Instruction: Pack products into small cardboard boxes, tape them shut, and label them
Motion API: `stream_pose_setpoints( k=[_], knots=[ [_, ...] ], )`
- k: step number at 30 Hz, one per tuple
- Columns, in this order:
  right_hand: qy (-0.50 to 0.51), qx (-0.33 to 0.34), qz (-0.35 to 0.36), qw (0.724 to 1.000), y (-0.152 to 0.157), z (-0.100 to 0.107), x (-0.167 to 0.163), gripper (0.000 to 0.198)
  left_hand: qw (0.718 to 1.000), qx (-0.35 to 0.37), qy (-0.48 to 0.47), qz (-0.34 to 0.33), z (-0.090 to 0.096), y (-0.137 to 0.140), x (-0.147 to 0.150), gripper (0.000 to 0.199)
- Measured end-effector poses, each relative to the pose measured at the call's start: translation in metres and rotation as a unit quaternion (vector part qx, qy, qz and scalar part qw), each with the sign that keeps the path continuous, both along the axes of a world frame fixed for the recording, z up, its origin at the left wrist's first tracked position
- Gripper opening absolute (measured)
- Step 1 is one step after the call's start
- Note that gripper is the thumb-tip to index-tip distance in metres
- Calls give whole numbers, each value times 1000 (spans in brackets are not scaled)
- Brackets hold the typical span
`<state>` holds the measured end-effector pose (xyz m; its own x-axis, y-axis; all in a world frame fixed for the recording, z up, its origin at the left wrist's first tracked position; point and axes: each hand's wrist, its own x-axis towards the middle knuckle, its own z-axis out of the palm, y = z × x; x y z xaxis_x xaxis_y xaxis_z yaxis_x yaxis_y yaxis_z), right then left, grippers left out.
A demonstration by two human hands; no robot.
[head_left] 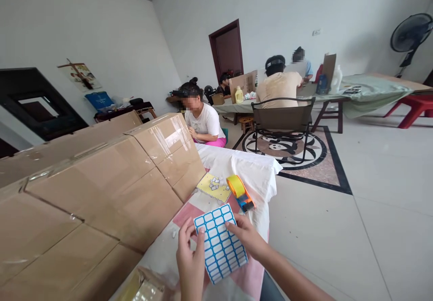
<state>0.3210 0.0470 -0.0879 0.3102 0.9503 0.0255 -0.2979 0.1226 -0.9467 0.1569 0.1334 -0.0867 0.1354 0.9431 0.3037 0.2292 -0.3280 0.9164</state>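
Note:
A sheet of blue-bordered blank labels (221,247) is held up in front of me, tilted, above the cloth-covered table (165,251). My left hand (191,251) grips its left edge, thumb on the face and fingers behind. At its upper right edge, my right hand (245,233) pinches it with the thumb on top. Just beyond lies a tape dispenser (241,193) with a yellow roll. Beside that is a yellow printed card (213,187) with small white pieces on it.
Taped cardboard boxes (101,188) form a wall along the left. An opened box or packet (144,285) sits at the near edge. Across the boxes sits a person in a white shirt (204,120); others work at a far table (368,87). A folding chair (282,114) stands behind.

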Motion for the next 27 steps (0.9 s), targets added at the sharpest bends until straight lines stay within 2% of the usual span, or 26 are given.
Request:
stream_pose_setpoints(
  k=[1,3,5,7,11,14,18,20,23,25,27],
  knots=[
    [-5,5,-6,1000,0,3,-3,47,996,75,28,29,3,-4,-2,53],
    [-17,10,-25,999,-1,11,-8,48,969,222,76,72,8,-12,-5,43],
    [-18,17,-36,999,-1,18,-12,47,948,293,106,71,15,-20,-7,43],
    [-8,27,-28,999,-1,25,-16,45,954,276,108,43,19,-27,-8,49],
    [7,26,-21,999,0,32,-21,39,995,101,25,4,24,-35,-12,49],
    [2,14,-54,998,1,34,-21,37,999,16,-45,14,27,-39,-17,49],
    [-8,7,-37,999,0,40,-21,38,996,35,-65,46,36,-45,-18,48],
    [-24,9,-25,999,-1,46,-22,39,995,52,-55,63,39,-47,-19,47],
    [-63,26,-44,997,-2,58,-23,43,993,88,-23,72,40,-49,-22,42],
    [-104,36,-62,992,-3,64,-23,46,987,137,20,84,39,-51,-24,39],
    [-148,37,-70,986,-4,67,-22,48,967,208,85,119,41,-53,-26,37]
  ],
)
